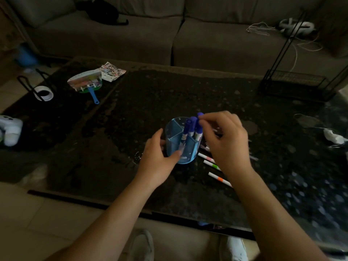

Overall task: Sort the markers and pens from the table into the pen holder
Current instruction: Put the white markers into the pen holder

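A round blue pen holder (174,129) with several compartments stands in the middle of the dark table. My left hand (158,157) grips its near left side. Three markers with purple caps stand upright in the holder's right compartment. My right hand (224,142) pinches the cap of the rightmost purple marker (200,116) from above. To the right of the holder several white pens lie on the table, among them one with a pink band (205,157), one with a green band (211,165) and one with an orange band (219,179). My right hand hides more of them.
A hand fan with a blue handle (85,82) and a printed sheet (112,71) lie at the back left. A black wire rack (293,83) stands at the back right. A white game controller (10,129) sits at the left edge. A grey sofa (169,34) runs behind the table.
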